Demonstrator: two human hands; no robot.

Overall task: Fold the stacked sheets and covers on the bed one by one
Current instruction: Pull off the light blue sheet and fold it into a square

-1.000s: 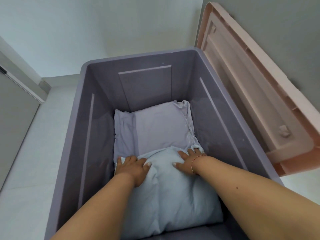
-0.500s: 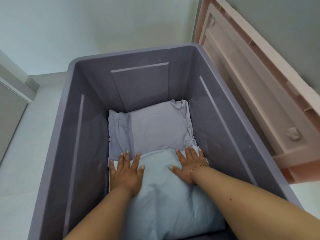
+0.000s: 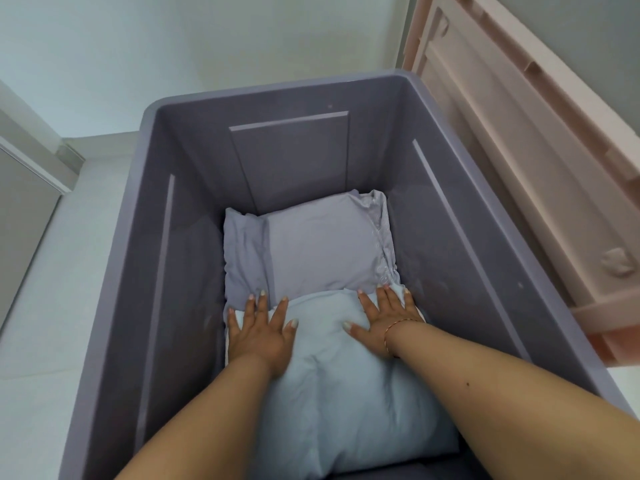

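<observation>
Both hands flat, fingers spread: left hand [image 3: 258, 332] and right hand [image 3: 382, 315] press pale blue folded cover [image 3: 349, 386] inside grey-purple storage bin [image 3: 166, 271], overlapping lilac folded sheet [image 3: 311, 251]. Pink lid [image 3: 519, 174] leans, probably on wall [image 3: 173, 46]. White floor [image 3: 52, 289].

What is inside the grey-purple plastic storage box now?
Inside the grey-purple plastic storage box lie a folded lilac cloth and a folded pale blue cloth. Both hands, left and right, press flat on the blue one. Anything beneath them is covered.

Purple bin [image 3: 194, 237], pink lid [image 3: 519, 174], pale-blue bundle [image 3: 346, 382]
</observation>
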